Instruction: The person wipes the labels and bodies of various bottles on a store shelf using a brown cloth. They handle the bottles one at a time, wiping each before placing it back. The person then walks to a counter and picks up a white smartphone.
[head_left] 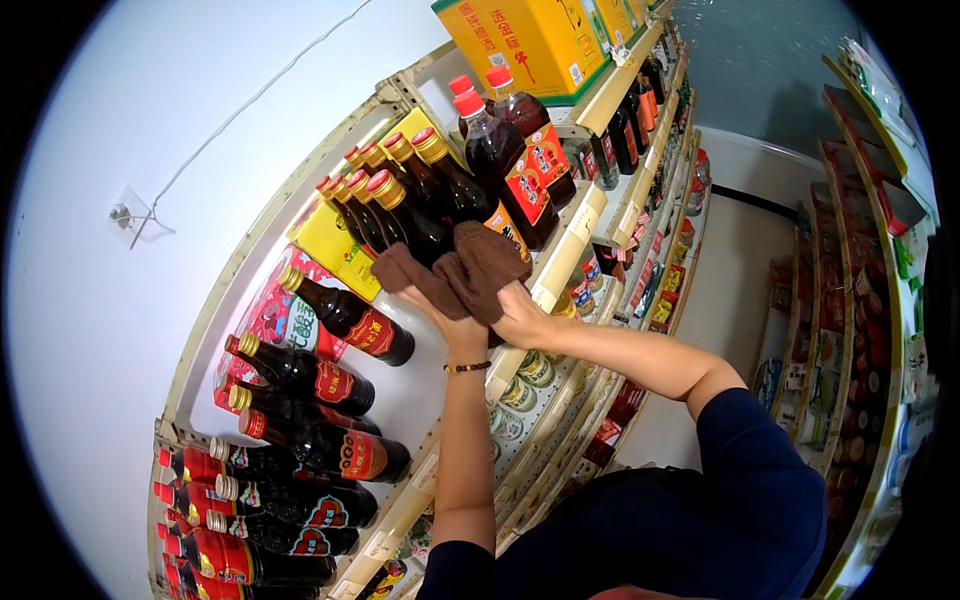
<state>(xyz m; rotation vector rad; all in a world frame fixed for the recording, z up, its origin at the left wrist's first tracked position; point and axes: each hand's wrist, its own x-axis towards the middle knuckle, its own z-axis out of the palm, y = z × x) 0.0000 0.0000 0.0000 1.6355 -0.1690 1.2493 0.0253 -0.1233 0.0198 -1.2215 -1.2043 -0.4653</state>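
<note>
Both of my hands are at the top shelf, closed round brown cloth (492,262) that covers most of their fingers. My left hand (445,312), with a beaded bracelet (467,367) on its wrist, holds the left part of the cloth. Close beside it, my right hand (520,315) grips the right part. Whether this is one cloth or two I cannot tell, and any bottle inside it is hidden. Just beyond the cloth stand several dark bottles with red and gold caps (405,215). Left of my hands is a dark bottle with a red label (355,325).
More dark bottles (330,450) crowd the shelf's near left. Red-capped plastic bottles (510,150) and a yellow box (530,45) stand farther along. Lower shelves hold jars (535,368). Another stocked rack (850,300) lines the aisle's right side. A cable hangs from a wall socket (125,215).
</note>
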